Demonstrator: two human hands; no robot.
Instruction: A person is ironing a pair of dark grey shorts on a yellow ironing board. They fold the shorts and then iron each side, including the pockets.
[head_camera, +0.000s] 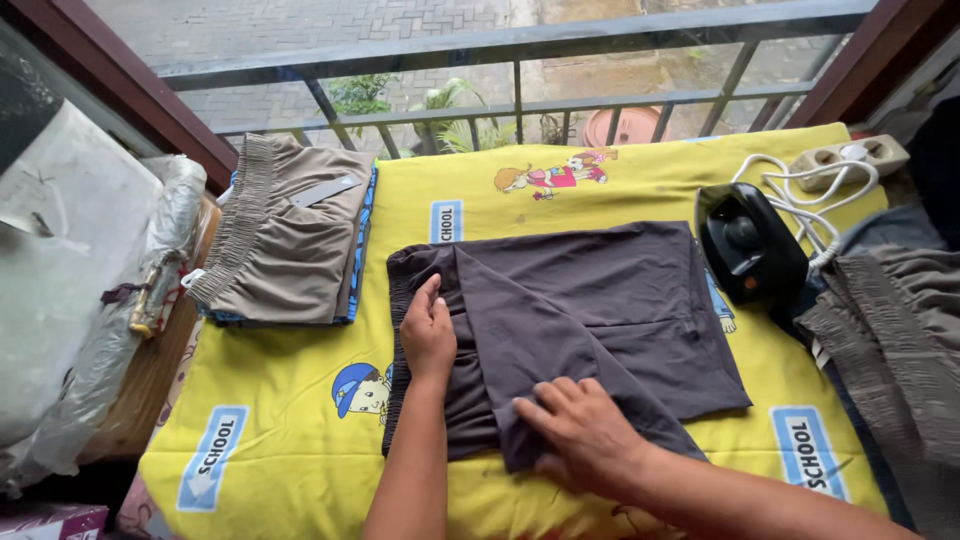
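Note:
A dark grey-purple pair of shorts (600, 300) lies partly folded on a yellow cartoon-print cloth (300, 420) that covers the table. My left hand (428, 330) rests flat on the garment's left part, near its elastic waistband. My right hand (585, 430) presses flat on the folded-over flap at the front edge. Neither hand grips the fabric.
A stack of folded tan shorts (290, 240) sits at the back left. A black iron (745, 245) stands at the right, its white cord running to a power strip (850, 157). More grey garments (890, 340) lie at the right edge. Plastic-wrapped items (80, 290) fill the left; a railing (520, 95) runs behind.

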